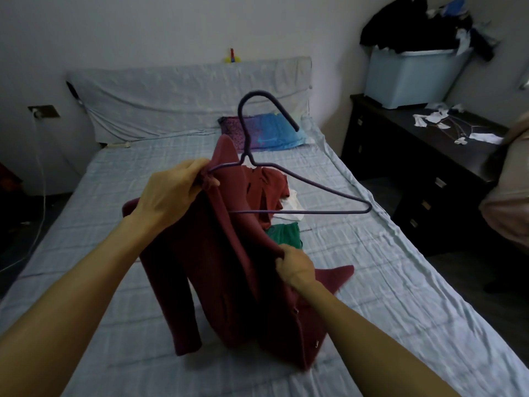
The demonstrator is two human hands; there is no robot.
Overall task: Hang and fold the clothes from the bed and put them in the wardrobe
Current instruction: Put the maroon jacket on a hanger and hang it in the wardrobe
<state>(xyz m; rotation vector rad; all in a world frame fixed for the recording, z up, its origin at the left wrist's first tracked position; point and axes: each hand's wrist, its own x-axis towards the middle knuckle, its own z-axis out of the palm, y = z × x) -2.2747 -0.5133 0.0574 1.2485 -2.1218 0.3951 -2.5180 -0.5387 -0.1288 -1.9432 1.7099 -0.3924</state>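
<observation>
Left hand [171, 190] pinching maroon garment [217, 267] and left end of purple hanger [300, 187] together, probably to seat one shoulder. Right hand [294, 266] gripping the garment's front edge, likely to draw it across the bare right arm of the hanger. Beyond, more clothes [274, 202] mid-bed [114, 196]. Open mattress near and right; dark dresser [429, 173] far right.

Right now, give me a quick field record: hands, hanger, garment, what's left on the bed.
left hand: grips the maroon garment and one end of the hanger together
right hand: grips the garment's edge lower down
hanger: purple wire, held above the bed, far shoulder bare
garment state: only partly on the hanger, hem resting on the bed
still on bed: rust-red top, white item, green item
</observation>
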